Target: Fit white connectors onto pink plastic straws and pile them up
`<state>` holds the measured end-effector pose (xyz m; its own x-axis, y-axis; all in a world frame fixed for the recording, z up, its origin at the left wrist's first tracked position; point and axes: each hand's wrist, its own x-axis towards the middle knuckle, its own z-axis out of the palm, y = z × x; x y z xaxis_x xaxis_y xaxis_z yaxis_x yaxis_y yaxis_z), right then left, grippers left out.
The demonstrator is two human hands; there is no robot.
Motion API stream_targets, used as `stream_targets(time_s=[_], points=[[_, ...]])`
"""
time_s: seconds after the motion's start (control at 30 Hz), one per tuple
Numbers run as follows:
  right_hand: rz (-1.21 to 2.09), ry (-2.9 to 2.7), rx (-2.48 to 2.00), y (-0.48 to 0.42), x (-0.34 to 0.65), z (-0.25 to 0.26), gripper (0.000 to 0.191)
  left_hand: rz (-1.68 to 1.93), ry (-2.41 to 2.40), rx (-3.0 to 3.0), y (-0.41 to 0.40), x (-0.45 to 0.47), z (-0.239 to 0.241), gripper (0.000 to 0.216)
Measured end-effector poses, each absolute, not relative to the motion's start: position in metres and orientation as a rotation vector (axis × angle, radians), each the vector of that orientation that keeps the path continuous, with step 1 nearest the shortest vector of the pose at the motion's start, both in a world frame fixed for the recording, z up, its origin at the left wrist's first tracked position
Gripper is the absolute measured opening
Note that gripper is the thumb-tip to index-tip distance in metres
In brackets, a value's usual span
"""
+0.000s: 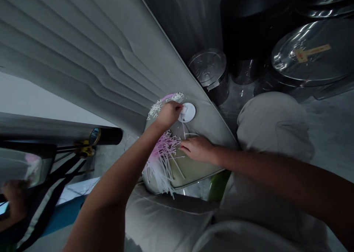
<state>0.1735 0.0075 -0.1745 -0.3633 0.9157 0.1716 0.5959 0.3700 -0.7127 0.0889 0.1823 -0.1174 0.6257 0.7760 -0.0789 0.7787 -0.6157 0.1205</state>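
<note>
My left hand (169, 114) reaches to a small round white dish (189, 113), its fingers pinched at the dish's left edge. Whatever lies between those fingertips is too small to make out. My right hand (197, 149) is closed beside a bundle of thin pink-and-white stems (163, 152), fingertips at the stem ends; what it grips is hidden. Two loose pale stems (184, 130) lie between the dish and my right hand. A cluster of small white branched pieces (155, 110) sits behind my left hand. All this rests on a grey padded seat (204, 128).
The seat's ribbed backrest (83, 42) rises at upper left. Clear lidded containers (208, 71) and a large clear lid (312, 53) stand to the right. A black cylinder (109, 136) lies at left. Another person's arm (13, 200) shows at far left.
</note>
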Motion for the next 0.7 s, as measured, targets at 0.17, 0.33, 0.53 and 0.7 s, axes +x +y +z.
stream_targets(time_s=[0.17,0.33,0.53,0.7], points=[[0.747,-2.065,-1.292,0.008,0.174,-0.175,0.023,-0.026,1.305,2.700,0.177,0.092,-0.126,0.028],[0.767,-2.056,-1.310,0.008,0.173,-0.173,0.023,-0.032,1.314,2.707,0.175,0.094,-0.133,0.029],[0.798,-2.053,-1.313,0.008,0.174,-0.172,0.024,0.014,1.283,2.747,0.177,0.090,-0.122,0.029],[0.778,-2.070,-1.322,0.008,0.174,-0.172,0.026,0.129,1.319,2.689,0.183,0.079,-0.101,0.027]])
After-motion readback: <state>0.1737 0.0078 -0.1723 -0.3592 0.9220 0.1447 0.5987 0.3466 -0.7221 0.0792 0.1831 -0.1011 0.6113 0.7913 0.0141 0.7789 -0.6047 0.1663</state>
